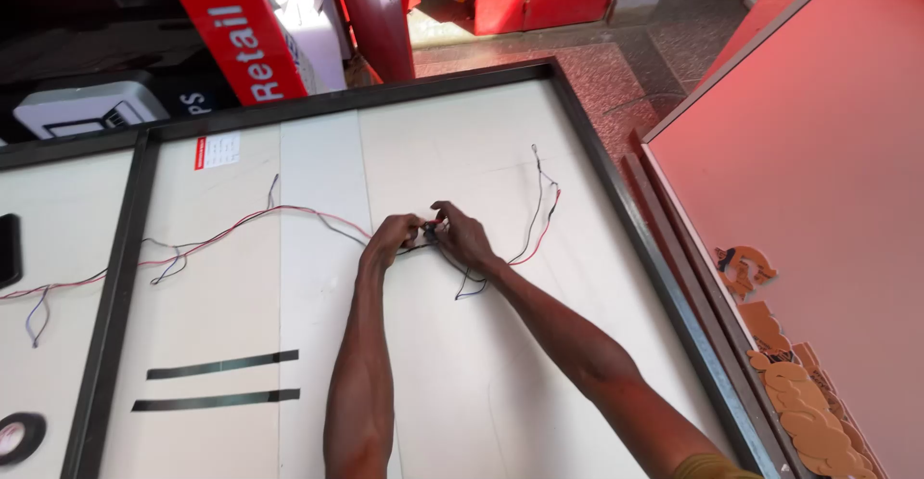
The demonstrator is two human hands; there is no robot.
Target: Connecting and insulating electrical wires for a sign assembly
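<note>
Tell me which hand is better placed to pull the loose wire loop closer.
Probably the right hand: the red and black wire loop lies just beside it, while the left hand is on the far side.

Both arms are reaching far out, and the hands are meeting in the middle. The left hand (393,238) and right hand (464,236) are pinching, fingers curled, nearly touching.
</note>
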